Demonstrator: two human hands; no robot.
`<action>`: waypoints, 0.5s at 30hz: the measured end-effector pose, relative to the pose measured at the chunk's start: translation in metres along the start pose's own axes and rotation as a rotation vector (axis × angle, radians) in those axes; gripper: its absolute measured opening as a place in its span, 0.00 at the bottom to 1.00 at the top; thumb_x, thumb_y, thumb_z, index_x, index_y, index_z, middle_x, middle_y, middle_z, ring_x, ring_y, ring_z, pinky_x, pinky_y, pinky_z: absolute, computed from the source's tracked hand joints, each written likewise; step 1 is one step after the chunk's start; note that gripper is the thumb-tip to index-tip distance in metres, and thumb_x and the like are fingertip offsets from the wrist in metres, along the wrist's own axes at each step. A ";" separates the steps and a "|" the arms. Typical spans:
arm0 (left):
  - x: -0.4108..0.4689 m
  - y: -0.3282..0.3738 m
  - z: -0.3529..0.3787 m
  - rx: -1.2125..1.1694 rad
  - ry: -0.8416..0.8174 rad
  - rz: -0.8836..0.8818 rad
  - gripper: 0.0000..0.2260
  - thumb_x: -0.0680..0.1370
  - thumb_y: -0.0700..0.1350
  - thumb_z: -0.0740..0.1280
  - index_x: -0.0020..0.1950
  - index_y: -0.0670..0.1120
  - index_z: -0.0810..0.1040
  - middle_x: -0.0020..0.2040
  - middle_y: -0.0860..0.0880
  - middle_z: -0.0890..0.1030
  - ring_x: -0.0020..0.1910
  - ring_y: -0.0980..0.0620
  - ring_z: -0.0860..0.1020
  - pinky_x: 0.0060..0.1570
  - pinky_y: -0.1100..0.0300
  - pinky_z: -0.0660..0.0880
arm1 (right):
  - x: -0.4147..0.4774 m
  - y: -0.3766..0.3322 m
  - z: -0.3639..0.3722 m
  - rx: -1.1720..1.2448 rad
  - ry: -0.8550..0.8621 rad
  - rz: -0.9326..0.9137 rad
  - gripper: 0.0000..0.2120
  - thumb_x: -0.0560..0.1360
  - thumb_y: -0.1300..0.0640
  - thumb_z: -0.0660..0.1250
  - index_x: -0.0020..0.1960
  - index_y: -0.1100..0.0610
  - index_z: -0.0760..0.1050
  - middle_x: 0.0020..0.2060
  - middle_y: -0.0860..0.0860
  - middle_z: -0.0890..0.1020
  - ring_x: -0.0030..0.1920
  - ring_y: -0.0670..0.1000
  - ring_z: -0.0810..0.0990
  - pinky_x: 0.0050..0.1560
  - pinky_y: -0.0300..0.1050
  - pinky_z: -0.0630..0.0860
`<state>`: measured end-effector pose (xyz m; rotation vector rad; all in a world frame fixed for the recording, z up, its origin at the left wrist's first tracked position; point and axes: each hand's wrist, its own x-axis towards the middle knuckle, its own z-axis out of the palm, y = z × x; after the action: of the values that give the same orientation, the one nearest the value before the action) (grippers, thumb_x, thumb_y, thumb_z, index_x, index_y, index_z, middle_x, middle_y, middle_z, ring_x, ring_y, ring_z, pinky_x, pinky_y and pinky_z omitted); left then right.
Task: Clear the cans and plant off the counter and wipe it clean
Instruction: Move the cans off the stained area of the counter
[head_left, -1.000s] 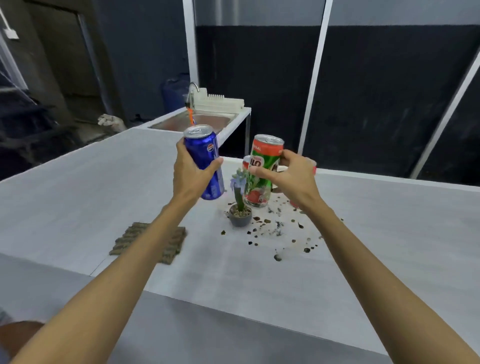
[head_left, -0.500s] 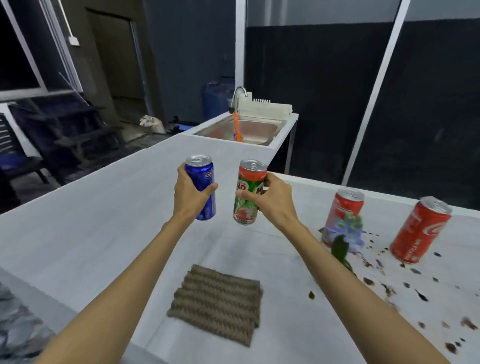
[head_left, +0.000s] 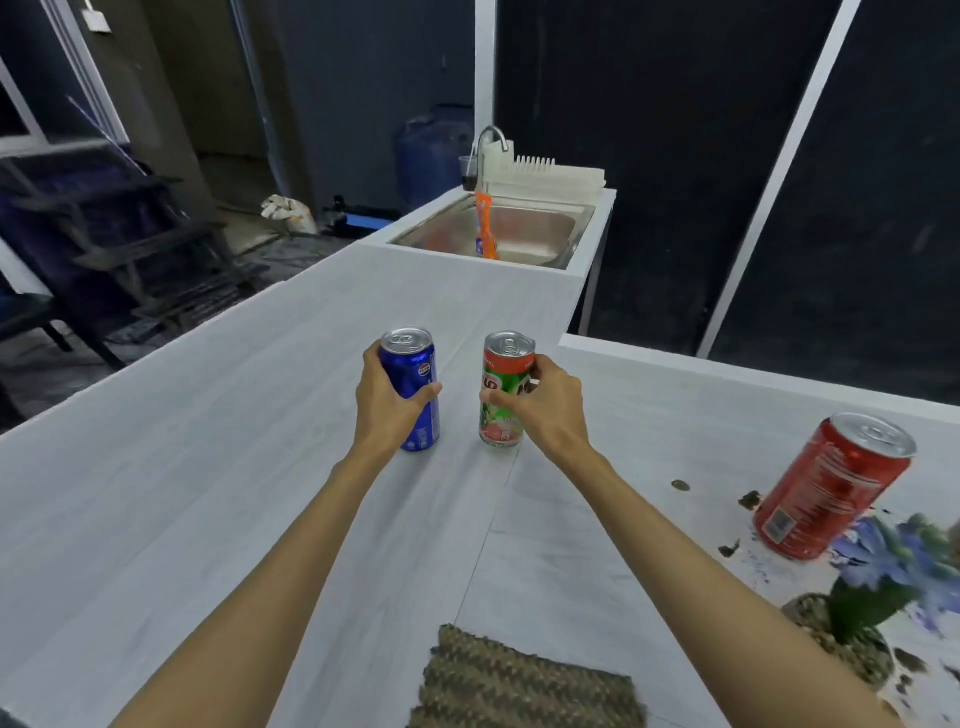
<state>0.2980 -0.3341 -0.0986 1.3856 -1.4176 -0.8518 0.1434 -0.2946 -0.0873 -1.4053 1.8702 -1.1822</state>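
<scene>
The blue can (head_left: 410, 364) is gripped upright by the left hand (head_left: 387, 410), with the thumb curled across its front and the fingers hidden behind it. The green can (head_left: 504, 371) is held likewise by the right hand (head_left: 548, 410), thumb across the label. Both are kept low at the counter (head_left: 208, 467), near each other but apart (whether their bases touch it cannot be told). Well to the right, a red can (head_left: 826, 488) is seen among dark spots, the plant (head_left: 872, 587) just beside it, a cloth (head_left: 519, 680) nearer.
</scene>
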 end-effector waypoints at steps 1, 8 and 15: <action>0.002 -0.001 0.001 -0.005 -0.001 0.004 0.34 0.70 0.38 0.72 0.70 0.44 0.58 0.70 0.44 0.67 0.68 0.46 0.68 0.63 0.50 0.69 | 0.001 0.002 0.002 -0.004 -0.001 0.006 0.30 0.68 0.53 0.75 0.66 0.59 0.69 0.62 0.55 0.77 0.60 0.55 0.78 0.60 0.49 0.74; -0.002 0.001 0.000 -0.024 0.022 0.011 0.36 0.69 0.40 0.73 0.72 0.45 0.58 0.71 0.45 0.66 0.69 0.46 0.66 0.64 0.50 0.69 | -0.002 0.009 0.005 -0.042 -0.052 0.050 0.33 0.68 0.53 0.75 0.68 0.58 0.65 0.65 0.56 0.75 0.63 0.56 0.75 0.62 0.52 0.73; -0.024 0.056 0.010 0.011 0.126 0.172 0.36 0.71 0.47 0.71 0.74 0.50 0.56 0.77 0.47 0.54 0.75 0.47 0.54 0.72 0.50 0.58 | -0.025 0.006 -0.039 -0.163 -0.121 0.093 0.39 0.68 0.54 0.75 0.72 0.58 0.58 0.65 0.59 0.73 0.63 0.57 0.74 0.59 0.49 0.73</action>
<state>0.2685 -0.3049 -0.0530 1.2814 -1.4227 -0.6353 0.1172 -0.2574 -0.0757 -1.4251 1.9596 -0.8973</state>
